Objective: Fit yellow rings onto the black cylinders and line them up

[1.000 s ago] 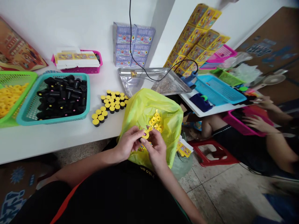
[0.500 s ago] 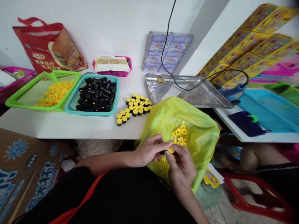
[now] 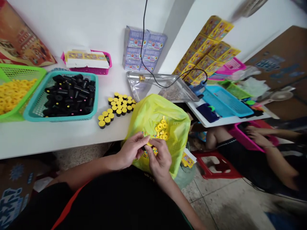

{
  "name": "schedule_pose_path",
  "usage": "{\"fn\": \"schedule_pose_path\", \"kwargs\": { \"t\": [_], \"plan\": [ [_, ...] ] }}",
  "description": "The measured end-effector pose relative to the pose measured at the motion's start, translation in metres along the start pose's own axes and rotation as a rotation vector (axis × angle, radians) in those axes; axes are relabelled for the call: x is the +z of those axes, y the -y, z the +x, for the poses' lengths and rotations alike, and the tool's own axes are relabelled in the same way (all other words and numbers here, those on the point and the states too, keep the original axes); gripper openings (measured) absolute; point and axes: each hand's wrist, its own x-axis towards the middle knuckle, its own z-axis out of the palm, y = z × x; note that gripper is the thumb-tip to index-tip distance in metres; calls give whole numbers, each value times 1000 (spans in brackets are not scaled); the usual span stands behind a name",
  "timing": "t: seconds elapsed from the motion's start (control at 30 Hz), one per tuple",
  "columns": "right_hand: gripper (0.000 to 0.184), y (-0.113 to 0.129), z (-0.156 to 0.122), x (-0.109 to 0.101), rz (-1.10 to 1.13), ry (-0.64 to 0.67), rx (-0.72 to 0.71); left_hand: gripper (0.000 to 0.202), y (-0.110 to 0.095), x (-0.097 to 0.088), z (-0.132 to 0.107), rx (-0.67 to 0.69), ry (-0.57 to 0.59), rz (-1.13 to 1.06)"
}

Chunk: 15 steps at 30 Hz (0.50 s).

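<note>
Along the white table [image 3: 48, 140], a teal plastic basket [image 3: 61, 118] of black cylinders [image 3: 69, 92] is set beside a green plastic basket [image 3: 31, 72] of yellow rings [image 3: 11, 94], and yellow-topped black cylinders [image 3: 118, 107] are stood upright in a cluster nearer the edge. Stacked purple boxes [image 3: 141, 49] and a steel tray [image 3: 177, 91] are placed behind. To the right, a co-worker's hands [image 3: 256, 137] are kept over a pink basket [image 3: 240, 135].

In front of the table's edge, a translucent yellow plastic bag [image 3: 177, 134] is held open, with smaller yellow rings [image 3: 161, 129] heaped inside and multicoloured beads [image 3: 150, 152] lying lower down. Over it, the left hand [image 3: 130, 150] and right hand [image 3: 159, 156] are brought together, their fingers [image 3: 153, 150] closed around a small yellow piece [image 3: 149, 144] just below the heap. Compared with a second ago, that piece is covered more by the fingers, and more beads are exposed. Only a sliver is shown, so its long axis and pointing direction cannot be told.
</note>
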Motion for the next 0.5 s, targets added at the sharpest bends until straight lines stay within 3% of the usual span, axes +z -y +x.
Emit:
{"fn": "schedule_pose_path", "kwargs": {
  "t": [0.17, 0.3, 0.37, 0.5],
  "plan": [
    [17, -3, 5, -6, -18, -15, -54, 52, -12, -3, 2, 6, 148, 123],
    [30, -3, 10, -3, 31, -4, -86, 45, -33, -18, 1, -4, 225, 170],
    [36, -5, 10, 0, 92, 11, 7, 41, -38, -30, 4, 57, 160, 151],
    [21, -19, 9, 4, 118, 100, 252, 34, -26, -62, 25, 297, -176, 168]
  ]
}}
